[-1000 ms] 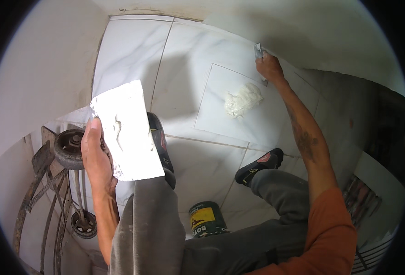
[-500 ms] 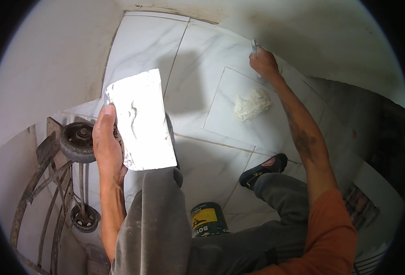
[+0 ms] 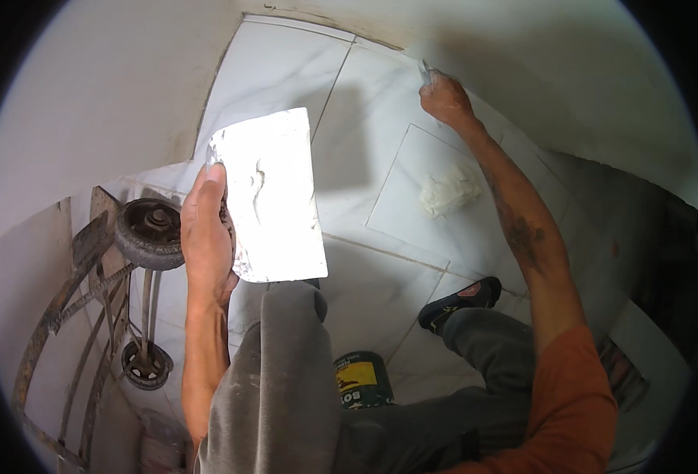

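Observation:
My left hand (image 3: pixel 205 229) grips a flat, roughly rectangular plate (image 3: pixel 279 205) by its left edge, with the thumb on top. Its face glares bright white, and a ridge of what looks like white putty shows on it. At the foot of the far wall, my right hand (image 3: pixel 445 100) is closed around a small tool like a putty knife (image 3: pixel 425 73); its thin pale end points up toward the wall, and the rest is hidden by the fingers. A crumpled whitish lump (image 3: pixel 449 191) lies on a square marked off in the floor tiles, below the right hand.
Rusty metal framework with wheels (image 3: pixel 150 229) stands at the left against the wall. A dark green can with a yellow label (image 3: pixel 363 381) sits between my legs. My shoe (image 3: pixel 461 303) rests on the white tiled floor (image 3: pixel 396 296). Walls (image 3: pixel 538 95) enclose the far side.
My right hand has slid a little left along the wall's foot with its tool. The whole view has shifted slightly, and the left hand still holds the plate.

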Tool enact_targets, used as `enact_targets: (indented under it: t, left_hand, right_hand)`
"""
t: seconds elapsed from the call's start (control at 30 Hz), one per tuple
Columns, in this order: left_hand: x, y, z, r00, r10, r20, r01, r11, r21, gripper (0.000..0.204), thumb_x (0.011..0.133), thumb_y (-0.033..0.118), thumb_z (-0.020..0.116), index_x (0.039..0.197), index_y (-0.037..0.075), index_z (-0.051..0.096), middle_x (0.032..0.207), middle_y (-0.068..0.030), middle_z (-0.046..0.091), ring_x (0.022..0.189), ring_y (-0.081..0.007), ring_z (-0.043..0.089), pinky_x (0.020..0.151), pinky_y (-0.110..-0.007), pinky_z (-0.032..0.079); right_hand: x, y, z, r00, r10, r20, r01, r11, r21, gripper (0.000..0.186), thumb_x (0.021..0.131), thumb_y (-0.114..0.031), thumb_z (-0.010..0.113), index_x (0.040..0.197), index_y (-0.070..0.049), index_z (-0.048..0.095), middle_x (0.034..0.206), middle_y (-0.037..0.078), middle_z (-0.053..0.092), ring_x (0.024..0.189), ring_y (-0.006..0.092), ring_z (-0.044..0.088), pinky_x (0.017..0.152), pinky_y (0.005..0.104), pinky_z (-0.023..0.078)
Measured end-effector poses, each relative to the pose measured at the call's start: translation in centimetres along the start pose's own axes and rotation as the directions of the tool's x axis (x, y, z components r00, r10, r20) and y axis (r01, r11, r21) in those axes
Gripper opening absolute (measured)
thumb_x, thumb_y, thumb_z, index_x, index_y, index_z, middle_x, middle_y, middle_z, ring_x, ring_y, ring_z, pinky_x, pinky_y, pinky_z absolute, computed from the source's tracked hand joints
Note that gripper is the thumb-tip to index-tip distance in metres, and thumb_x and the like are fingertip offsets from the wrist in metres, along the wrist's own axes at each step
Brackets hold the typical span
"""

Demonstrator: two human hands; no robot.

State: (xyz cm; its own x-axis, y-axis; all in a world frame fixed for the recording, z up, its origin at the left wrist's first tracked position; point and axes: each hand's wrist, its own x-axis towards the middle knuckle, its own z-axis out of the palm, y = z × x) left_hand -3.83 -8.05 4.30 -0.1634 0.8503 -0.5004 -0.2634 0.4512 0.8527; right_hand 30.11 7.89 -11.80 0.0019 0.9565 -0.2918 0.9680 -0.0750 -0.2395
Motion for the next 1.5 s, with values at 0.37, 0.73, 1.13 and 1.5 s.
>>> enact_targets:
  t: [0.37,0.73,1.13,1.5]
  left_hand:
    - [0.3,0.1,-0.2,0.997,-0.044,-0.057,0.044,0.999,-0.012,0.038,0.101,0.025,0.043,0.120,-0.006,0.055,0.106,-0.0090,0.063,0.092,-0.0116,0.060,0.080,-0.026,0.048]
    - [0.7,-2.0,-1.0,0.988,-0.060,-0.140,0.058,0.998,-0.020,0.043,0.098,0.031,0.048,0.125,-0.003,0.053,0.112,-0.0080,0.064,0.092,-0.0149,0.066,0.079,-0.028,0.053]
    - [1.4,-2.4,-0.8,0.984,-0.061,-0.169,0.066,0.998,0.020,0.043,0.098,0.032,0.048,0.125,-0.001,0.052,0.111,-0.0065,0.064,0.090,-0.0144,0.066,0.076,-0.029,0.055]
    - [1.1,-2.1,-0.5,0.986,-0.085,-0.143,0.083,0.996,-0.021,0.043,0.098,0.031,0.050,0.124,-0.003,0.053,0.110,-0.0091,0.065,0.087,-0.0163,0.068,0.075,-0.029,0.056]
  right_hand:
    - [0.3,1.0,-4.0,0.962,-0.255,-0.098,0.265,0.958,0.113,0.038,0.085,-0.020,0.050,0.112,0.002,0.061,0.094,0.028,0.065,0.089,0.0396,0.064,0.085,0.0433,0.048]
    - [-6.0,14.1,-5.0,0.996,0.038,-0.085,-0.030,0.996,0.089,0.038,0.088,-0.017,0.049,0.119,0.004,0.059,0.104,0.028,0.063,0.101,0.0394,0.062,0.093,0.0418,0.046]
    - [-8.0,15.6,-3.9,0.956,0.208,-0.205,-0.210,0.978,0.011,0.040,0.081,-0.017,0.049,0.112,0.006,0.061,0.103,0.030,0.063,0.102,0.0425,0.060,0.092,0.0447,0.047]
    - [-6.4,10.9,-2.2,0.939,0.342,-0.043,-0.343,0.939,-0.006,0.046,0.083,-0.019,0.050,0.124,0.001,0.056,0.109,0.024,0.064,0.102,0.0369,0.062,0.091,0.0438,0.049]
